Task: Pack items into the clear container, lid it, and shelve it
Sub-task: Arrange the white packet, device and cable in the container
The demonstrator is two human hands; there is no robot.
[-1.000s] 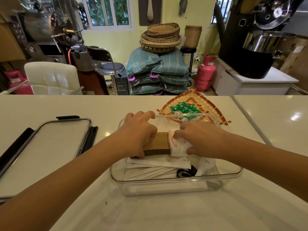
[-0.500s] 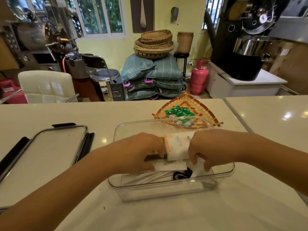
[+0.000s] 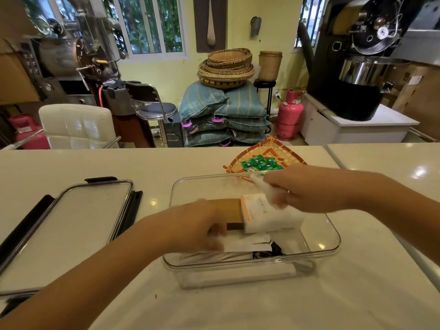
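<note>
The clear container [image 3: 333, 236] stands on the white counter in front of me. Inside it lie a brown box [image 3: 229, 209], a white packet with orange print [image 3: 266, 215], white paper sleeves [image 3: 247, 244] and a black cord [image 3: 269, 252]. My left hand [image 3: 200, 225] is inside the container at its left, blurred, on the brown box's near end. My right hand [image 3: 307, 189] hovers over the back right of the container and holds something white and blurred [image 3: 264, 186]. The container's lid [image 3: 71, 225], with black clips, lies flat to the left.
A woven tray [image 3: 273, 148] with several green packets [image 3: 260, 163] sits just behind the container. The counter's far edge runs across the view; beyond it stand a white chair [image 3: 76, 125], a stool, stacked sacks, pink gas cylinders and roasting machines.
My right hand has lifted off the white packet and moved back and right, now holding a white piece. The white packet lies flat beside the brown box. My left hand slid toward me.
</note>
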